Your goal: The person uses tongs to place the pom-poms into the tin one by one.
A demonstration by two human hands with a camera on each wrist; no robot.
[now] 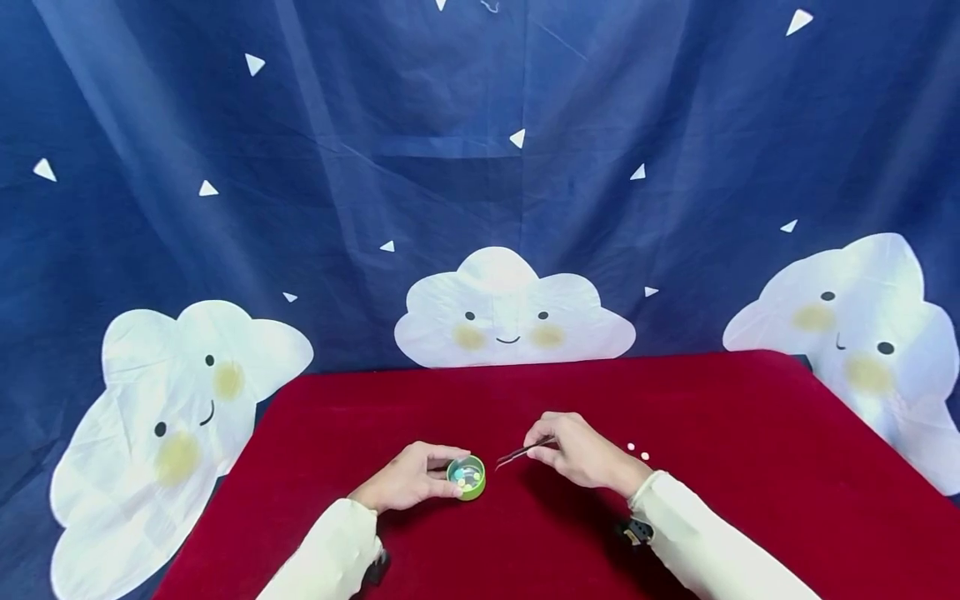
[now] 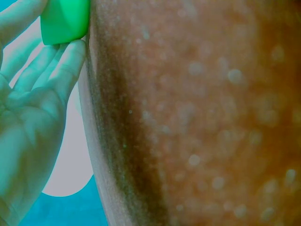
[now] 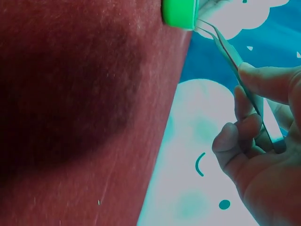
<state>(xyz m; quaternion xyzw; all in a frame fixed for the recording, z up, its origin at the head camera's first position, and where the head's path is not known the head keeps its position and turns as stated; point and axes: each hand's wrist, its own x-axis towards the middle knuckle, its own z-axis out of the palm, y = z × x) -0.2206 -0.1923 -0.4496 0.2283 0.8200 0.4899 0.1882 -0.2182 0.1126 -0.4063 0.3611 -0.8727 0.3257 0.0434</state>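
My left hand [image 1: 411, 477] grips a small round green container [image 1: 472, 494] between thumb and fingers, its open top tilted toward the head camera. Several pale yellow and bluish bits [image 1: 467, 478] lie inside it. In the left wrist view the fingers lie against the container's green wall [image 2: 66, 21]. Pinched in my right hand [image 1: 579, 450] is a pair of dark metal tweezers [image 1: 517, 454], pointing left at the container. Their tips stand slightly parted in the right wrist view, where the tweezers [image 3: 230, 52] reach close to the green rim; nothing shows between the tips.
Two small white round pieces [image 1: 638, 451] lie on the red cloth [image 1: 420, 408], beyond my right wrist. The cloth covers the table. Behind it hangs a dark blue curtain [image 1: 450, 192] with smiling clouds. Dark devices sit under both cuffs.
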